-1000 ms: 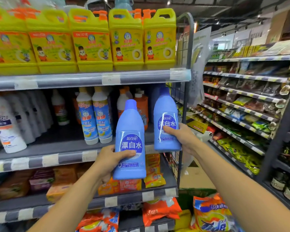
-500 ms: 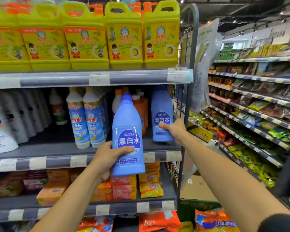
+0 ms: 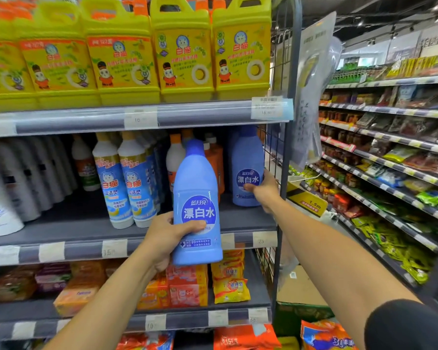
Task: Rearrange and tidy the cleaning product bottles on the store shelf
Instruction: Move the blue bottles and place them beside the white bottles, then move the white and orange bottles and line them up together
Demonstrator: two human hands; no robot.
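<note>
Head view: left hand (image 3: pixel 166 239) curled round blue bleach bottle (image 3: pixel 197 198), held upright; right hand (image 3: pixel 264 192), at two o'clock from it, clasping second blue bottle (image 3: pixel 247 162) on middle shelf (image 3: pixel 68 224).

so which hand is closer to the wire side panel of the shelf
Right. The right hand grips the shelved blue bottle, just beside the wire side panel; the left hand holds the other blue bottle out in front, farther left of the panel.

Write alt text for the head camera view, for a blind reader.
The left hand holds a blue bottle before a store shelf; the right hand grips a second blue bottle upright at the shelf's right end.
</note>
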